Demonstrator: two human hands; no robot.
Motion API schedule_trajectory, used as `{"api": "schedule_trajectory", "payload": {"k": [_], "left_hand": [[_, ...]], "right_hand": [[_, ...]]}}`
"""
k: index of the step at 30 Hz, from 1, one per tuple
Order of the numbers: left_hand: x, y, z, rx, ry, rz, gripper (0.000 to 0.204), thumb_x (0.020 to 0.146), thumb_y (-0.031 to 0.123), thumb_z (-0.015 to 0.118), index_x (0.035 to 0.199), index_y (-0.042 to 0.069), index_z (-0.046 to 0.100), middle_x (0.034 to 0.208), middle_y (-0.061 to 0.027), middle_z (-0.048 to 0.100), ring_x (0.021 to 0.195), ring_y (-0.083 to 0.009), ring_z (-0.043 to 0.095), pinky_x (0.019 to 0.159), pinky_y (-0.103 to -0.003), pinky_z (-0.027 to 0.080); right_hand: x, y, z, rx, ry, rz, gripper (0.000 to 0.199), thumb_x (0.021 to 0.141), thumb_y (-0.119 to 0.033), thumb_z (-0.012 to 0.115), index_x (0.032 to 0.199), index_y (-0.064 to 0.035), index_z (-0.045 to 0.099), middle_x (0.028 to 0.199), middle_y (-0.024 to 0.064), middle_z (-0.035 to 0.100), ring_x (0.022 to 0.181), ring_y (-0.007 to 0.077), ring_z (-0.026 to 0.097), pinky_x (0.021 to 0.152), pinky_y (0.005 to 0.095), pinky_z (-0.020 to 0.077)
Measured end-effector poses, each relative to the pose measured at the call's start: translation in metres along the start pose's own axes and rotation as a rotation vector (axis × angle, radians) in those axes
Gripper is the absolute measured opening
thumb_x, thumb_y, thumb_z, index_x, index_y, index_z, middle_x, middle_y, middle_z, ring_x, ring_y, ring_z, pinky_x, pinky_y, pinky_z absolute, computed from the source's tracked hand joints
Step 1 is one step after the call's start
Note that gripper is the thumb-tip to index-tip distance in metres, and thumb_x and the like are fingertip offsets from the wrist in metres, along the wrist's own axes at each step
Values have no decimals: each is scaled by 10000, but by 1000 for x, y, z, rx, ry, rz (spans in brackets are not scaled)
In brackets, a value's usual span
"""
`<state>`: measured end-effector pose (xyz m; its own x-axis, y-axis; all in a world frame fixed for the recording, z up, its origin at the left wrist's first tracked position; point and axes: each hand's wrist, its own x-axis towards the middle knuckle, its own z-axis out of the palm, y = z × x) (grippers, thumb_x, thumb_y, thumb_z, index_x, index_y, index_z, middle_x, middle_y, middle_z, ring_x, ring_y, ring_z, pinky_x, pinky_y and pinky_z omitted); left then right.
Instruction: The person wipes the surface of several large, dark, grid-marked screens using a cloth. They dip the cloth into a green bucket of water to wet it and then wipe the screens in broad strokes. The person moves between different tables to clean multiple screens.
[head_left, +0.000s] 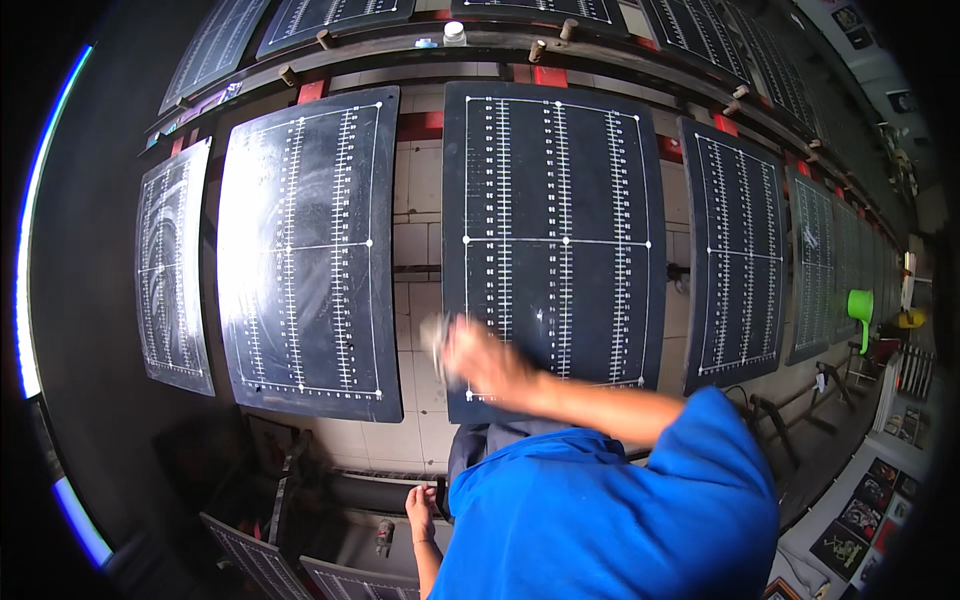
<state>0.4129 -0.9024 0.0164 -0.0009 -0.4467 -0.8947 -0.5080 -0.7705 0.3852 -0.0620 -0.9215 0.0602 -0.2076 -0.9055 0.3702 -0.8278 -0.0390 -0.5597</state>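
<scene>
A large black board (pixel 555 240) printed with white columns of marks and a white frame line hangs in front of me. My right hand (pixel 485 362), blurred with motion, reaches across my body to the board's lower left corner and presses a pale cloth (pixel 437 342) against it. My left hand (pixel 420 508) hangs low by my blue shirt, fingers loosely apart, touching the edge of a dark ledge and holding nothing.
Similar black boards hang to the left (pixel 310 250), far left (pixel 172 270) and right (pixel 738 260), with more along a wooden rail above. Two boards (pixel 255 555) lean below. A green scoop (pixel 860 305) hangs at far right; printed sheets (pixel 870 510) lie lower right.
</scene>
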Motion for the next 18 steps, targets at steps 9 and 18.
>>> {"api": "schedule_trajectory", "payload": {"k": [9,18], "left_hand": [[-5,8,-33,114,19,32,255,1028,330,525,1090,109,635,888,10,684,743,-103,610,664,-283,490],[12,-11,-61,259,-22,-48,267,1018,294,550,982,50,654,720,20,563,580,-79,488,533,-244,418]], "right_hand": [[89,143,-99,-415,72,363,229,873,-77,583,1101,-94,590,1142,127,583,1049,339,572,904,460,496],[63,104,-73,-169,453,640,110,944,-81,520,1043,-52,559,976,164,589,858,342,620,738,480,542]]}}
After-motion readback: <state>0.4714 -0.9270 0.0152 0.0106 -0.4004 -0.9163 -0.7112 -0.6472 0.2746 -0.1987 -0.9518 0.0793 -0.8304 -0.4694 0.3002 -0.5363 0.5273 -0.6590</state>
